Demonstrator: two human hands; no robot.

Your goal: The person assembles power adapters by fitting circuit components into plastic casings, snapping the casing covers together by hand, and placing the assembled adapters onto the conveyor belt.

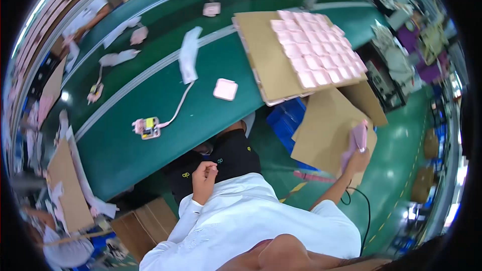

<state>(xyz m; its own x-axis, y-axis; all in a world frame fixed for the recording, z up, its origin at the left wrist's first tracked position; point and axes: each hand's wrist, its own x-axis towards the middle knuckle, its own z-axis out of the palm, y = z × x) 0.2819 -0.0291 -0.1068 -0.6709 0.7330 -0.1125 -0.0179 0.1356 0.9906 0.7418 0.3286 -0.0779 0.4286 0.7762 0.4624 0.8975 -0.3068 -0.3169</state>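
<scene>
My right hand (358, 161) is closed on a pink case piece (360, 135), held over cardboard sheets (321, 135) at the right. Over my lap, my left hand (205, 176) has its fingers curled in, and nothing shows in them. On the green table (130, 160) lies an opened pink charger (149, 127) with yellow and dark parts inside. Its cable runs up to a white sleeve (189, 55). A separate pink square cover (225, 89) lies to the right of the cable.
Rows of pink covers (321, 50) lie on a cardboard sheet (258, 45) at the table's right. Below is a blue crate (286, 120). More chargers (95, 92) lie beyond the metal rail. Other people (93, 15) are at the left edge. A cardboard box (145, 226) stands lower left.
</scene>
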